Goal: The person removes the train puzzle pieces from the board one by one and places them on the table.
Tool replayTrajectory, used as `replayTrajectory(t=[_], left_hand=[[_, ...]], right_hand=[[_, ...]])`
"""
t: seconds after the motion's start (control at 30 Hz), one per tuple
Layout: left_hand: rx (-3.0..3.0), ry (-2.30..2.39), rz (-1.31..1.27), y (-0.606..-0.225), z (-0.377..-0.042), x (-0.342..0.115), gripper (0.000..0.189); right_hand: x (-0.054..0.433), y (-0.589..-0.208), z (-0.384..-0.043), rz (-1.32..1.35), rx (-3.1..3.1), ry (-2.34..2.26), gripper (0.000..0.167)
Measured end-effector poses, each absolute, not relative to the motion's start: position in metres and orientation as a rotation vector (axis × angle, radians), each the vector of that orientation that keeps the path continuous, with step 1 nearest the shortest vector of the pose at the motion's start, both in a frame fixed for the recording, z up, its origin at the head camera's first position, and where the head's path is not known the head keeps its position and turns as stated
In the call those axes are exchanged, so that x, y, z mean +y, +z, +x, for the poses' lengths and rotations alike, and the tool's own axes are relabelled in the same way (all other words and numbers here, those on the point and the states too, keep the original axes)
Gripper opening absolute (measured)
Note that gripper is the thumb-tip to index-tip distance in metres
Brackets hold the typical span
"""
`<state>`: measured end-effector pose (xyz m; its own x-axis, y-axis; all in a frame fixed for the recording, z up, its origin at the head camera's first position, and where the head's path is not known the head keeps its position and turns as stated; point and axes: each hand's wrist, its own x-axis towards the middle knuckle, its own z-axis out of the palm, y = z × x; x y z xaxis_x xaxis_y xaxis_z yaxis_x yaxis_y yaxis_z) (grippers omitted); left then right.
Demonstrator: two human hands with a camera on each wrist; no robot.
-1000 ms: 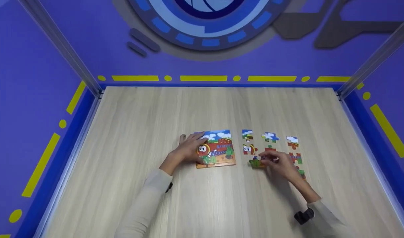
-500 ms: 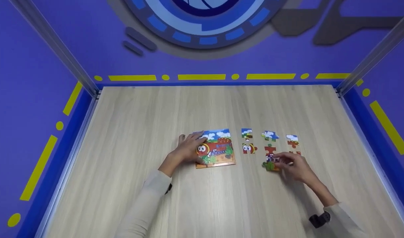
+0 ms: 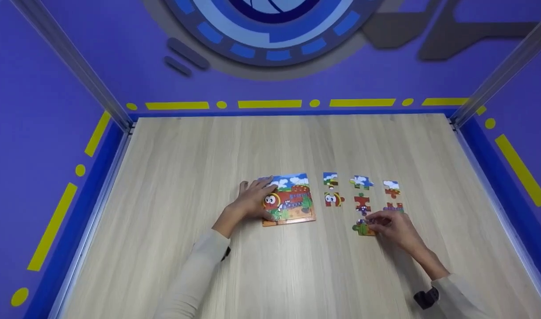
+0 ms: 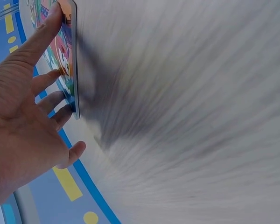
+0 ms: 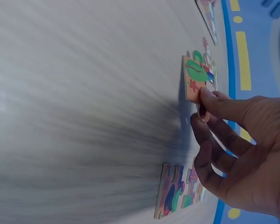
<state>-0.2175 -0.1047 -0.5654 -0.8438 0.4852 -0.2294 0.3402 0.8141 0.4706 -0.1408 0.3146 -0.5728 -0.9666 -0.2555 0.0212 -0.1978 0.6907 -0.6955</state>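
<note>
My left hand (image 3: pixel 251 199) rests on the left side of a square picture board (image 3: pixel 297 197) with a red cartoon train and clouds. Seen from the left wrist, the hand's fingers are spread and touch the board's printed face (image 4: pixel 64 58). To the right, my right hand (image 3: pixel 396 228) pinches a green and orange jigsaw piece (image 3: pixel 362 228) between thumb and fingers. In the right wrist view this jigsaw piece (image 5: pixel 196 74) is tilted, its lower edge close to the tabletop. Just above it lies a red jigsaw piece (image 3: pixel 362 203).
Loose jigsaw pieces lie in rough columns right of the board, among them an eyed piece (image 3: pixel 332 199), a cloud piece (image 3: pixel 361 181) and a right-hand sky piece (image 3: pixel 391 187). Another jigsaw piece (image 5: pixel 169 189) lies below the right hand. A blue wall (image 3: pixel 270 88) borders the wooden table (image 3: pixel 208 150).
My right hand has carried the pinched jigsaw piece rightward, then slightly nearer to me, below the red piece of the middle column. My left hand has stayed on the board.
</note>
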Motion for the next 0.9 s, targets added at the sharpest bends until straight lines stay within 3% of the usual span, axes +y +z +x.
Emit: replayTrajectory(t=[0.9], left_hand=[[2.643, 0.615, 0.727, -0.5661, -0.2177, -0.1089, 0.092]], right_hand=[[0.3082, -0.5676, -0.1371, -0.299, 2.929, -1.047, 0.014]])
